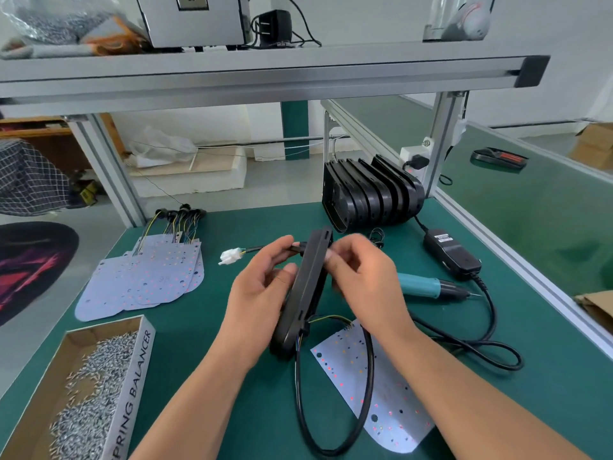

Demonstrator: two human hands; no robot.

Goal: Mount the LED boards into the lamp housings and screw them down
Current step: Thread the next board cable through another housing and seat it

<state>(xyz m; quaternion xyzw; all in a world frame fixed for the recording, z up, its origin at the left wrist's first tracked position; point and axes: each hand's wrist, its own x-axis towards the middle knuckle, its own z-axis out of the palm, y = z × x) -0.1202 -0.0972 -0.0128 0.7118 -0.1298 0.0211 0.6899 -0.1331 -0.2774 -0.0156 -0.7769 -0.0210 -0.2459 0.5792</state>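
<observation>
Holding the lamp housing (300, 293) on edge over the bench (232, 393), we grasp it from both sides, our left hand (262, 290) around one face and our right hand (361, 277) curled on the other. Its wired LED board (381, 393) lies flat just below.

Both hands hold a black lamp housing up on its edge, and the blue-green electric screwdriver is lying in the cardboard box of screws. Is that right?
Not quite. The head view shows the electric screwdriver lying on the green mat, right of the hands, not in the cardboard box, which holds screws. The left hand and right hand do hold the lamp housing on edge.
</observation>
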